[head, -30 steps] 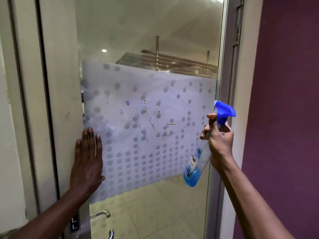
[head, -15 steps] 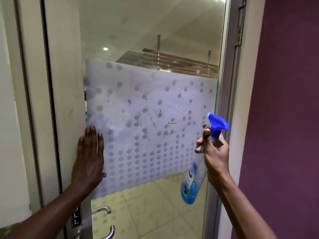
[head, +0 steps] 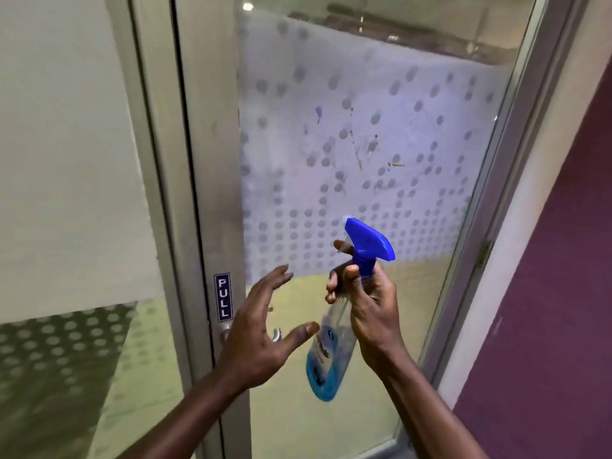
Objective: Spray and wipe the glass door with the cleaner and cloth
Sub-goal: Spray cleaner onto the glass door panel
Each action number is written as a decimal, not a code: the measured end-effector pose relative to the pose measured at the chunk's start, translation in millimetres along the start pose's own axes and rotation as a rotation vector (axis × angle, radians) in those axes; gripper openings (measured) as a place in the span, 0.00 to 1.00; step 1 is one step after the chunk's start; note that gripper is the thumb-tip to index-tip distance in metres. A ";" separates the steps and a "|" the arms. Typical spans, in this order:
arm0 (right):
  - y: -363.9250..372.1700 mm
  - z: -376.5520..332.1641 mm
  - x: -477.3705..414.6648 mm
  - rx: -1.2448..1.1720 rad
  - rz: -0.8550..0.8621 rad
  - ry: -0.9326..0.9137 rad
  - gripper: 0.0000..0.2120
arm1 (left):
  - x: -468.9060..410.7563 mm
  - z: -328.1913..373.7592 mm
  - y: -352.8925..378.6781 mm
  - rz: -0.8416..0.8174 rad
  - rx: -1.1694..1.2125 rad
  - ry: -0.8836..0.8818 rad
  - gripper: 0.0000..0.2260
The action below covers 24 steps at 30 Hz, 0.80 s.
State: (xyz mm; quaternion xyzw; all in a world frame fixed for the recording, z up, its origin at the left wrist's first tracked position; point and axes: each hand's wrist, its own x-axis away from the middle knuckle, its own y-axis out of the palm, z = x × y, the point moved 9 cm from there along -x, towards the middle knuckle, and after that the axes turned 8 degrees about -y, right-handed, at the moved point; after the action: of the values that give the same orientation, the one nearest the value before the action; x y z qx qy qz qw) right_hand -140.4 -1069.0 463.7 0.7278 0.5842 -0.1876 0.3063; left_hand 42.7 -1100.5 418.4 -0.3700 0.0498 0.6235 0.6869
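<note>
Right hand (head: 371, 306) wraps the sprayer (head: 334, 346) by its neck, grip pinching it, blue nozzle up, in front of the door (head: 364, 144); left hand (head: 261, 329) hangs just left of it, grip spread wide, off the stained, dotted glass

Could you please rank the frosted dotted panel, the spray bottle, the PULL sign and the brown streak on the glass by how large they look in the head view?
1. frosted dotted panel
2. spray bottle, though it is nearer the camera
3. PULL sign
4. brown streak
</note>
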 end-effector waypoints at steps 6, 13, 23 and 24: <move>48.2 24.3 47.4 -0.017 -0.079 0.092 0.28 | 90.8 -33.3 13.0 -0.077 0.111 -0.203 0.46; 78.9 32.3 97.1 -0.048 -0.133 0.172 0.35 | 156.7 -62.7 7.8 -0.065 0.259 -0.401 0.44; 98.6 53.9 153.1 -0.027 -0.350 0.284 0.20 | 233.6 -74.7 -11.5 0.187 0.127 -0.537 0.45; 101.3 56.6 158.0 0.012 -0.413 0.284 0.20 | 242.6 -74.7 -13.8 0.227 0.112 -0.558 0.45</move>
State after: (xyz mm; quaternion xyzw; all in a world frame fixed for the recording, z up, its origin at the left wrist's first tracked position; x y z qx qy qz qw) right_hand 1.2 -1003.5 345.0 0.6137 0.7566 -0.1458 0.1720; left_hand 137.1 -943.5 242.2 -0.1378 -0.0654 0.7701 0.6194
